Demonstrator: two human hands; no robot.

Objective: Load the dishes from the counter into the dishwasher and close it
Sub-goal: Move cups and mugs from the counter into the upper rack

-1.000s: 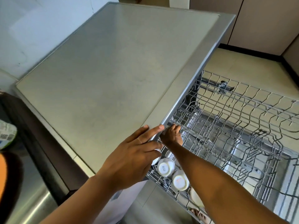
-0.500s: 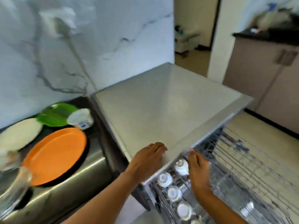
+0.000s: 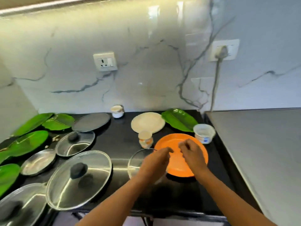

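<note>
My left hand [image 3: 155,162] and my right hand [image 3: 193,154] hover side by side over the black counter [image 3: 117,142], fingers loosely curled and holding nothing. The right hand is above an orange plate [image 3: 167,141]. The left hand is over the right rim of a clear glass bowl [image 3: 135,161]; whether it touches the rim is unclear. Behind them stand a small cup with an orange print [image 3: 145,139], a white plate [image 3: 147,122], a white cup [image 3: 203,133] and a green leaf-shaped plate [image 3: 179,119]. The dishwasher's racks are out of view.
The dishwasher's grey top [image 3: 260,152] lies to the right. On the left are glass lids [image 3: 79,179], steel plates [image 3: 91,121] and several green leaf plates [image 3: 29,141]. A small white cup [image 3: 117,111] stands at the marble wall, and a cable [image 3: 215,85] hangs from a socket.
My view has swung left from the dishwasher rack to the counter. Both hands left the dishwasher's edge and rack and now hover over the orange plate and glass bowl.
</note>
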